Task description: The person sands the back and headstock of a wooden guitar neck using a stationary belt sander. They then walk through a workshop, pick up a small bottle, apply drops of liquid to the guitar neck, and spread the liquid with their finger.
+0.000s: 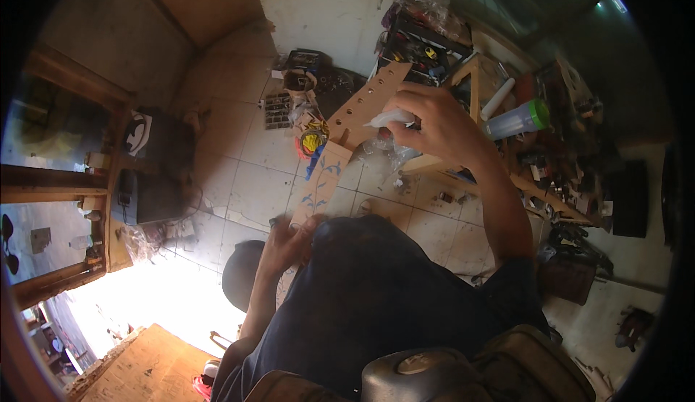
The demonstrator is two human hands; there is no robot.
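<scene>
Wooden neck [322,181], guitar-like in shape, held slantwise in mid-air ahead of the person's dark clothing [384,271]; upper end broad, tapering away to the upper right, with a row of holes along it; lower part narrower, lighter, blue vine pattern on its face; upper left edge passes close in view to a yellow-and-blue bundle [313,141]; farther down, tile shows along both long edges, with more room toward the left.

Left hand [291,241] curled around the lower end, thumb on the face; right hand [427,116] beside the broad end, pinching a small white bottle [394,117], thin tip turned left toward the neck's right edge; whether tip touches wood, I cannot tell.

Below, pale tiled floor [250,188] with dark joints and scattered scraps; beyond the upper end, a compartment tray [277,110] and a black rack [416,40] loaded with tools; right side, a pale wooden frame [470,80] and green-capped container [517,118]; left, a dark case [148,198]; strong light lower left.
</scene>
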